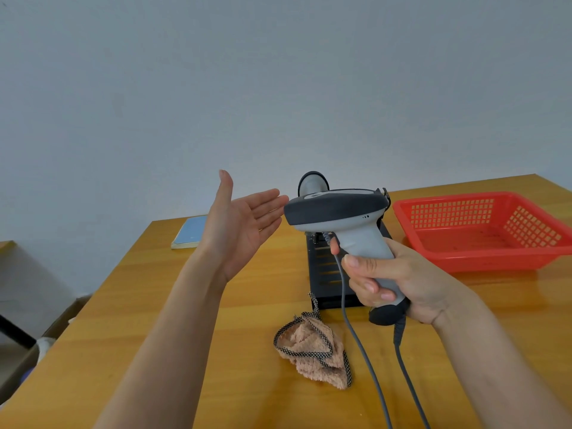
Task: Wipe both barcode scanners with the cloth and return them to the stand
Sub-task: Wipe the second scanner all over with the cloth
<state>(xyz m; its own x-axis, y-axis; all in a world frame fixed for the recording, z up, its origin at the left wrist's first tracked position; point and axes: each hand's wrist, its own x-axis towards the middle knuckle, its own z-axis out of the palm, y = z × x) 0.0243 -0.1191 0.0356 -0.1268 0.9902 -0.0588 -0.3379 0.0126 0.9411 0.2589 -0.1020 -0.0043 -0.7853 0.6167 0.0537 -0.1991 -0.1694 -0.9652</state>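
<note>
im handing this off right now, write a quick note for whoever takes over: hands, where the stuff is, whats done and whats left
Right hand: grips the grey scanner by its handle, lifted above the stand.
Left hand: open, palm up, holding nothing, beside the scanner's head.
Second scanner: behind the held one, apparently on the stand.
Cloth: crumpled on the table, in front of the stand, not in either hand.
Done: cannot tell whether any wiping has happened.
Left: pick up the cloth, wipe as needed, return the held scanner to the stand.

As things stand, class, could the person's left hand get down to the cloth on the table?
Probably yes. The left hand is open and holds nothing, and the cloth lies uncovered below it; only a cable runs beside the cloth.
</note>
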